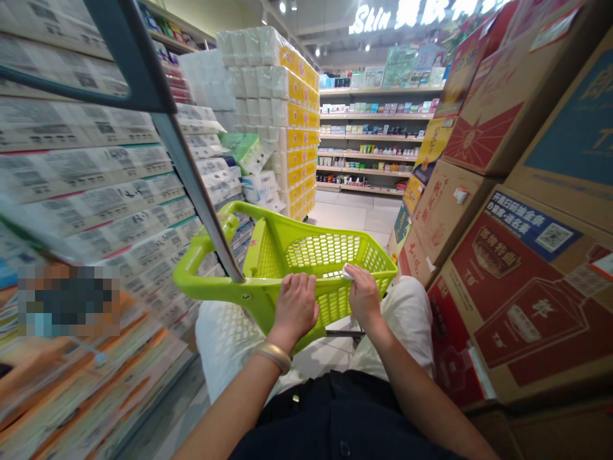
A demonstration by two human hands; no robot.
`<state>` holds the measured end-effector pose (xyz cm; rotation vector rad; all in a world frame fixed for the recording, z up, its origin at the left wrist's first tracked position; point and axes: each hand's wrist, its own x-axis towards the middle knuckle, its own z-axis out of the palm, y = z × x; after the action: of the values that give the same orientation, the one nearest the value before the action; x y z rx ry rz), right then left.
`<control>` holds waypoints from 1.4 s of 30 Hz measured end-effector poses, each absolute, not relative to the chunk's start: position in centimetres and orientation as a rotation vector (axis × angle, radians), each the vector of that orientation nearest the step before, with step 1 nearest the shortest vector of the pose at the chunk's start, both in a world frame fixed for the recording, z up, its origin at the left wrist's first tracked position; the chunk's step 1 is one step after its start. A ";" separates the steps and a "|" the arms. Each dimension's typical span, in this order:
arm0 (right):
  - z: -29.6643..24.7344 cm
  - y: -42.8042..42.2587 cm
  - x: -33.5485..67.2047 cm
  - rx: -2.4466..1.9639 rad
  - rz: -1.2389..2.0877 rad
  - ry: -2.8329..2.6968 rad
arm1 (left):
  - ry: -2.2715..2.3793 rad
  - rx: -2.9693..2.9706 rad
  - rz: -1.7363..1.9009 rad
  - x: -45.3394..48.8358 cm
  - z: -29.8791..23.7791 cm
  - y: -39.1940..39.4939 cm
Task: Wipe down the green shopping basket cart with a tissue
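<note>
A lime-green plastic shopping basket (335, 246) rests tilted on my lap, its opening facing away from me. My left hand (295, 305) is closed over the basket's near rim, fingers curled on the edge; a gold bangle (274, 355) circles that wrist. My right hand (364, 294) is closed on a small white cloth or wipe (347, 273), pressed against the rim a little to the right. The basket's thick green handle (201, 252) sticks out to the left. A dark metal bar (191, 172) crosses in front of the handle.
Shelves packed with printed packages (96, 185) fill the left side. Stacked brown and red cardboard cartons (517, 255) rise close on the right. Ahead stand towers of wrapped tissue rolls (282, 108) and far shelves of small goods (373, 140); a pale floor aisle (354, 217) runs between.
</note>
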<state>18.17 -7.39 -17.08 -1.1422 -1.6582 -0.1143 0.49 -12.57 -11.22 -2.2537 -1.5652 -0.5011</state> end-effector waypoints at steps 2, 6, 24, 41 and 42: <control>-16.8 -7.6 17.4 -1.132 -0.097 -1.681 | -1.571 -2.256 -0.504 0.6 -11.2 -12.5; -16.0 -8.4 15.5 -0.973 -0.012 -1.843 | -1.581 -2.258 -0.502 0.6 -11.2 -12.6; -16.7 -8.3 16.7 -1.048 -0.021 -1.745 | -1.553 -2.234 -0.484 0.4 -11.3 -12.8; -16.7 -8.6 16.1 -1.015 -0.012 -1.751 | -1.558 -2.220 -0.477 0.5 -11.2 -12.8; -16.5 -8.7 15.6 -0.974 0.004 -1.793 | -1.559 -2.224 -0.481 0.5 -11.2 -12.7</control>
<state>15.61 -8.74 -16.52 -0.9743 -1.7927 0.0039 0.49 -12.74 -11.24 -2.2238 -1.5594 -0.4805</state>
